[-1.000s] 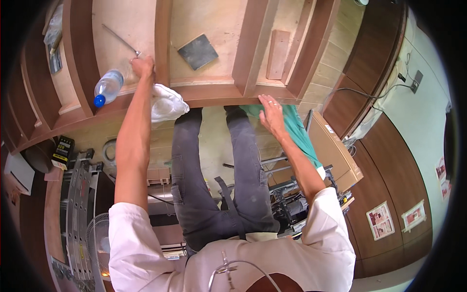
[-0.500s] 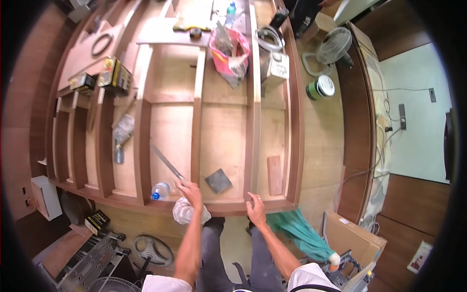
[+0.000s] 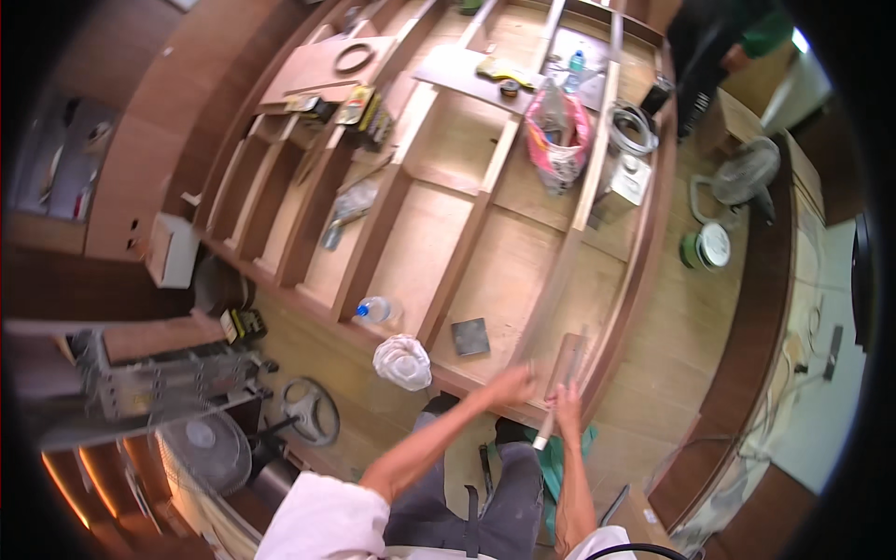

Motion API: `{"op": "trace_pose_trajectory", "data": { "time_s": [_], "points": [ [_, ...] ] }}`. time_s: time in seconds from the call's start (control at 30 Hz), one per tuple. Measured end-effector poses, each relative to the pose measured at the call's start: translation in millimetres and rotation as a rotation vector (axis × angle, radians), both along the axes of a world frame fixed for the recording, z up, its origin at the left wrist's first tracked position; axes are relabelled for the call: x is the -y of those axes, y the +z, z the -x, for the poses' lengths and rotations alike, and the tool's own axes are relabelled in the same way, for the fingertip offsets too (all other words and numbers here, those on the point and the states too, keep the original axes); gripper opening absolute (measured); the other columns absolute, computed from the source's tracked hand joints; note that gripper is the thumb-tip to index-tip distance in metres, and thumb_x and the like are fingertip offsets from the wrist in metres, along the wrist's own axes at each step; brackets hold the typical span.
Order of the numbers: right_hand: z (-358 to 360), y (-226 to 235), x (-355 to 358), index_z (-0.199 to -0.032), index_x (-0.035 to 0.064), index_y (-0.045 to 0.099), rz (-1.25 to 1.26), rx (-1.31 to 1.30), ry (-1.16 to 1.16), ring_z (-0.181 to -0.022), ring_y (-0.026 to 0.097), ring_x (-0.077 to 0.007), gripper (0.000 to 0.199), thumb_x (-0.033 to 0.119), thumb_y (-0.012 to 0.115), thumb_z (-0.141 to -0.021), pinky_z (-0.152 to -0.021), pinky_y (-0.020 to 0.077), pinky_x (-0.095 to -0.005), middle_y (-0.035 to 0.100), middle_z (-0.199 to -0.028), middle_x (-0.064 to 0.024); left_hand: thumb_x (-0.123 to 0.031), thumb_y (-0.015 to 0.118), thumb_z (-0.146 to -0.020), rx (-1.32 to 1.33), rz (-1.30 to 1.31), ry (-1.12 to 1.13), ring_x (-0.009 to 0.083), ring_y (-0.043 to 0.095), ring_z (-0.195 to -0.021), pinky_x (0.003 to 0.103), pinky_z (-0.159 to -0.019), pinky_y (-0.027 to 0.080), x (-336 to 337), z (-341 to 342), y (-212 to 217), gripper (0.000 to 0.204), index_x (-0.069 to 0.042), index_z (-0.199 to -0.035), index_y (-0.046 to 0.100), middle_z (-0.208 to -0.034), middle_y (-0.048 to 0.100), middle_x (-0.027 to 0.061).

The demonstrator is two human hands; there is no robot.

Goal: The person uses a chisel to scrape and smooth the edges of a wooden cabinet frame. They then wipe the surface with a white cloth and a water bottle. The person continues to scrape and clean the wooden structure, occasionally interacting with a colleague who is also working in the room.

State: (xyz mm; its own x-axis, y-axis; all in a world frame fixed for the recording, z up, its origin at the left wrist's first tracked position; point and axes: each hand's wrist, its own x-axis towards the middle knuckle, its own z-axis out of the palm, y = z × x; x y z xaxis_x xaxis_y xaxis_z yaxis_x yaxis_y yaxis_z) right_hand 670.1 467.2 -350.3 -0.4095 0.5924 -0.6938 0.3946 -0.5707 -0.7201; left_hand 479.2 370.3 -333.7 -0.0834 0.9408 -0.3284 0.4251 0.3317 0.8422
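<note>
My right hand is closed around a long, narrow, flat metal tool, perhaps a file, near the frame's front edge. Its pale lower end sticks out below the hand, and the grey blade points away from me. Just left of it, my left hand hovers over the front rail; motion blur hides its fingers. A reddish-brown wood strip lies in the right-hand compartment beside the blade. In the compartment to the left sits a dark square plate.
A wooden frame with several compartments spreads before me. A white plastic bag hangs at its front rail, near a clear bottle. Farther off stand a pink bag and a lidded bucket. Another person stands far right.
The metal tool has gone from my left hand to my right. My left hand has moved right, close to the other. The whole view has turned, and the white bag stays at the rail.
</note>
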Motion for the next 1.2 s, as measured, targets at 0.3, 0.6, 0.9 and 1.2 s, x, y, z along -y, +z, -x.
{"op": "trace_pose_trajectory", "data": {
  "time_s": [0.3,0.6,0.9,1.2],
  "points": [
    [-146.6,5.4,-15.0,-0.123,0.0059,0.064,-0.076,0.179,0.106,-0.062,0.051,-0.0079,0.033,0.028,0.059,-0.098,-0.055,0.0421,-0.0256,0.06,-0.082,0.0011,-0.018,0.054,-0.097,0.15,0.071,0.545,0.0265,0.068,-0.094,0.036,-0.085,0.052,-43.8,37.3,7.6,0.038,0.001,-0.13,0.058,-0.104,0.07,0.0205],
    [-108.1,17.7,86.3,-0.15,0.0121,0.04,-0.055,0.466,0.574,-0.102,0.059,-0.0495,0.052,0.015,0.047,-0.098,-0.092,0.0451,-0.0512,0.062,-0.108,-0.031,-0.018,0.055,-0.096,0.682,0.67,0.878,0.0128,0.063,-0.083,0.029,-0.077,0.052,157.6,-192.0,-38.7,0.034,0.001,-0.125,0.059,-0.098,0.067,0.0068],
    [-11.5,21.8,127.1,-0.144,0.0,0.042,-0.026,0.532,0.647,-0.091,0.065,-0.0477,0.053,0.013,0.048,-0.093,-0.079,0.0514,-0.0516,0.067,-0.097,-0.0309,-0.028,0.05,-0.102,1.239,0.759,1.134,0.012,0.065,-0.079,0.026,-0.069,0.054,113.8,-134.2,-59.1,0.028,-0.008,-0.119,0.059,-0.104,0.07,0.0071],
    [17.2,-25.3,101.0,-0.132,0.0066,0.054,-0.067,0.606,0.933,-0.083,0.067,-0.0465,0.04,0.014,0.048,-0.093,-0.071,0.0536,-0.0525,0.067,-0.093,-0.0307,-0.018,0.052,-0.098,1.237,0.786,1.19,0.0094,0.053,-0.05,0.026,-0.04,0.04,97.1,-143.2,-129.6,0.019,-0.006,-0.097,0.066,-0.073,0.066,0.0034]
  ]
}}
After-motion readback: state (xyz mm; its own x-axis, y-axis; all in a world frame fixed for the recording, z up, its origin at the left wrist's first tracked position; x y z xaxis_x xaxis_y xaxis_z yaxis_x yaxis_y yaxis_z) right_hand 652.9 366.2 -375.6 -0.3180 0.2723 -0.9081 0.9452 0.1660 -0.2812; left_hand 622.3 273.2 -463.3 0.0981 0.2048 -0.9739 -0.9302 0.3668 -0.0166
